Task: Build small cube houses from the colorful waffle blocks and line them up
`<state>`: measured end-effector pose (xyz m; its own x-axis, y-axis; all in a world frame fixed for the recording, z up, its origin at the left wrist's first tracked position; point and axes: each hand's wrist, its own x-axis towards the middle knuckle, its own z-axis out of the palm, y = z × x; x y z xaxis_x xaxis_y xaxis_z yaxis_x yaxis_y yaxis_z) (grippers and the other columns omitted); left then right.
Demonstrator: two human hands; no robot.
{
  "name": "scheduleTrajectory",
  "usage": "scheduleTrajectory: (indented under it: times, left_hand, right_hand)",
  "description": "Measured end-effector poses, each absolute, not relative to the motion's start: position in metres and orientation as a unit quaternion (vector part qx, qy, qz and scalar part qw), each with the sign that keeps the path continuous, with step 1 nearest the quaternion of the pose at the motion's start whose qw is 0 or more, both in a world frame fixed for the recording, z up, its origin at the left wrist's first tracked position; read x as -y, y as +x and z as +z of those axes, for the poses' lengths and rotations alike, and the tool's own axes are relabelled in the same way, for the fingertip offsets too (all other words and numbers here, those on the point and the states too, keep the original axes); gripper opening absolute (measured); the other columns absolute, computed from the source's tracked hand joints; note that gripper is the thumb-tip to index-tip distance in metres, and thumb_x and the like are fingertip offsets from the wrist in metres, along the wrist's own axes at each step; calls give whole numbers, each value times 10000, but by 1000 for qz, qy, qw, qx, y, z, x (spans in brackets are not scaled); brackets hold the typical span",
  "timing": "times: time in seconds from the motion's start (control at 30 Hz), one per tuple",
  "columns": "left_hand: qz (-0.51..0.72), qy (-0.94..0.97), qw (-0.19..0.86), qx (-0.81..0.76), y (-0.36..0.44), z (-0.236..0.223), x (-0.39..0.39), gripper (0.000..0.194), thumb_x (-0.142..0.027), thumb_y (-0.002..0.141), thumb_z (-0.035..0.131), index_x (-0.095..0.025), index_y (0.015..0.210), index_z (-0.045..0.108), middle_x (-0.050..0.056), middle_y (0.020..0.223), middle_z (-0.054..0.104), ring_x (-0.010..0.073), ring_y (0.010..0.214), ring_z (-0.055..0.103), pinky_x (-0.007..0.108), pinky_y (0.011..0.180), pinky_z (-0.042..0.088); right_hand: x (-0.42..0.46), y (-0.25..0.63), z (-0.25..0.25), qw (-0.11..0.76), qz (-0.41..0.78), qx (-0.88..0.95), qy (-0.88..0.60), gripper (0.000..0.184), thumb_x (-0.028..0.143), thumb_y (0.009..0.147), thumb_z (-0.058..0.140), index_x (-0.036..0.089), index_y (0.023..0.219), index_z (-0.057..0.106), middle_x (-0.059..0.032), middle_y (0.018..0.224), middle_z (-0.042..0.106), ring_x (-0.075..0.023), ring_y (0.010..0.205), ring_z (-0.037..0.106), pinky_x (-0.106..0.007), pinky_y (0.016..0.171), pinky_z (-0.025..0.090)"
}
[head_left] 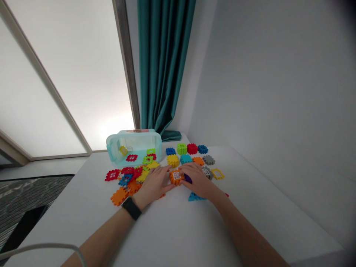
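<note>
Between my two hands sits a small orange interlocking block [176,177] with a white window panel on it. My left hand [154,182] presses its fingertips against the block's left side, and my right hand [195,180] grips it from the right. A purple piece [188,178] shows just under my right fingers. Several loose waffle-shaped plastic blocks in red, orange, yellow and blue [128,178] lie beyond and left of my left hand. A teal triangular piece [195,197] sticks out from beneath my right palm.
A translucent aqua plastic storage box [133,147] lies on its side on the white table [178,230], holding a few blocks. Rows of colored blocks [186,154] stand behind my hands. A white wall rises on the right, a teal curtain [158,63] hangs behind, and a cable [41,248] crosses the lower left.
</note>
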<state>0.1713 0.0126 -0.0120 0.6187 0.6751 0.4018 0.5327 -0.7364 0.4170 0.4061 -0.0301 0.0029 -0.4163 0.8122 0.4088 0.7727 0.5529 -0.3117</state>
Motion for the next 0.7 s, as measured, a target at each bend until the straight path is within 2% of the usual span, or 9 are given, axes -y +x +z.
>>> scheduleTrajectory:
  times: [0.23,0.7]
  left_hand:
    - [276,889,141,-337,175,-7,-12,597,-389,824,772,-222,1336,512,126,1240,673,346,1184,608,500,1000,444]
    - [296,880,161,-335,175,-9,-15,553,-281,833,761,-237,1323,508,85,1241,677,294,1168,630,457,1023,467]
  right_hand:
    - [30,405,3,254,42,839,-480,152,172,861,666,229,982,592,-70,1133,683,-279,1145,565,-496,1022,417]
    - [30,406,4,257,47,840,-476,144,192,865,674,217,988,603,-84,1220,659,-278,1198,539,-503,1079,383]
